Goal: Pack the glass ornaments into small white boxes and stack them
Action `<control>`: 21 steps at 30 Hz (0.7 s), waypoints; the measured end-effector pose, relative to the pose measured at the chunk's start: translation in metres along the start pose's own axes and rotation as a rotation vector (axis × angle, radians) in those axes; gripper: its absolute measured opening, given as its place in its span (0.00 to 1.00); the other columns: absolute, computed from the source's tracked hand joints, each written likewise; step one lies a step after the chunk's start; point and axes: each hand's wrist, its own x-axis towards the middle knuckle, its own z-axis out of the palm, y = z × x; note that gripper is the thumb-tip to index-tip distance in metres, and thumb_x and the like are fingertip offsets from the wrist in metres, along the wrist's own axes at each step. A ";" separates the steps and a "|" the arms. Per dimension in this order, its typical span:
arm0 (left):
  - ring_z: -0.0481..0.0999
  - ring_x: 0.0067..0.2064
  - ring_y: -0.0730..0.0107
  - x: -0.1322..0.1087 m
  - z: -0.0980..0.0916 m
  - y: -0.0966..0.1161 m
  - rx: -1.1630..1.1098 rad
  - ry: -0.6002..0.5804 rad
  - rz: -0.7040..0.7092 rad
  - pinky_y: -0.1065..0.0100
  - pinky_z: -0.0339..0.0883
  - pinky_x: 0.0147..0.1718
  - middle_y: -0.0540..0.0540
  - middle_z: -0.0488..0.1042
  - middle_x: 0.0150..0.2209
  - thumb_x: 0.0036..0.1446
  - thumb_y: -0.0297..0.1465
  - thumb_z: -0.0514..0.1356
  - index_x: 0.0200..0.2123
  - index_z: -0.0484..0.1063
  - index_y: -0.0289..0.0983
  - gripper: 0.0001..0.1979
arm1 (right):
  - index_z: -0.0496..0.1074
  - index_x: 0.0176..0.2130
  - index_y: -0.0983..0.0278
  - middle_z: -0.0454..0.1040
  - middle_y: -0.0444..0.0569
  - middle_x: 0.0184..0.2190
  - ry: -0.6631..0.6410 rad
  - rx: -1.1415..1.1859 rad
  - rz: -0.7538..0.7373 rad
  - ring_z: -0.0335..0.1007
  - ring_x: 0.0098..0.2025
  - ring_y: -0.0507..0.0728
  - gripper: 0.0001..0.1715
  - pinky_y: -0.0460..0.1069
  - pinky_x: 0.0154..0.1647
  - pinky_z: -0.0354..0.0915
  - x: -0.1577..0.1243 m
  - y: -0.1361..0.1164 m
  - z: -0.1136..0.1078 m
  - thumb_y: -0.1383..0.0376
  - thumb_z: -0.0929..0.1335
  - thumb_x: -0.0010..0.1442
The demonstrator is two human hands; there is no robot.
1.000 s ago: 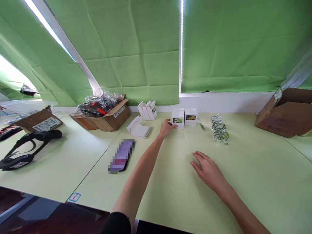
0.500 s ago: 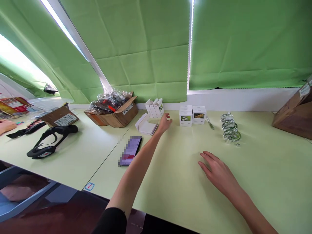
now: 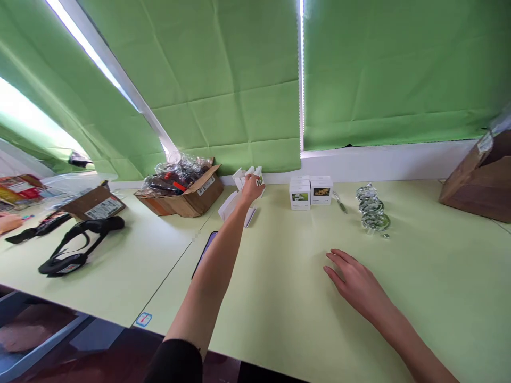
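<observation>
My left hand (image 3: 251, 188) reaches to the back of the table, over a cluster of upright white cartons (image 3: 238, 178). Its fingers are spread and overlap the cartons; whether they touch is unclear. An opened white box (image 3: 227, 206) lies just in front, partly behind my forearm. That arm also covers most of a phone (image 3: 203, 254). My right hand (image 3: 357, 279) rests low over the table, palm down, fingers apart and holding nothing. Between the hands, farther back, stand small white boxes with flower pictures (image 3: 300, 198) (image 3: 321, 194).
A pen (image 3: 340, 202) and bagged coiled cables (image 3: 371, 207) lie right of the boxes. Cardboard boxes stand at the back left (image 3: 191, 199) and far right (image 3: 477, 183). A black head strap (image 3: 82, 244) lies left. Another person's hand (image 3: 8, 222) shows at the left edge.
My left hand has moved left and slightly back, from beside the white cartons to over them. My forearm now hides more of the phone and opened box. My right hand stays nearly still.
</observation>
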 end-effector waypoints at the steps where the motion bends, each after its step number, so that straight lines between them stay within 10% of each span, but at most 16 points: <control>1: 0.68 0.61 0.53 -0.001 0.002 0.000 0.001 0.001 0.005 0.58 0.62 0.60 0.36 0.61 0.63 0.53 0.29 0.64 0.47 0.72 0.37 0.17 | 0.72 0.58 0.66 0.69 0.58 0.63 -0.008 -0.002 -0.002 0.69 0.61 0.66 0.27 0.58 0.55 0.71 -0.001 -0.002 -0.002 0.57 0.57 0.70; 11: 0.78 0.39 0.64 -0.006 0.011 0.006 0.037 -0.011 0.072 0.56 0.65 0.58 0.37 0.55 0.66 0.57 0.34 0.60 0.52 0.70 0.37 0.20 | 0.74 0.56 0.64 0.72 0.55 0.60 0.105 0.060 0.080 0.72 0.58 0.64 0.24 0.56 0.53 0.70 0.002 0.005 -0.024 0.58 0.59 0.70; 21: 0.77 0.34 0.67 -0.037 0.007 0.018 -0.040 0.154 0.126 0.57 0.70 0.51 0.35 0.54 0.65 0.57 0.32 0.60 0.51 0.69 0.38 0.18 | 0.75 0.49 0.65 0.79 0.57 0.45 0.579 0.112 0.323 0.76 0.40 0.62 0.20 0.56 0.43 0.69 0.018 0.064 -0.044 0.57 0.62 0.65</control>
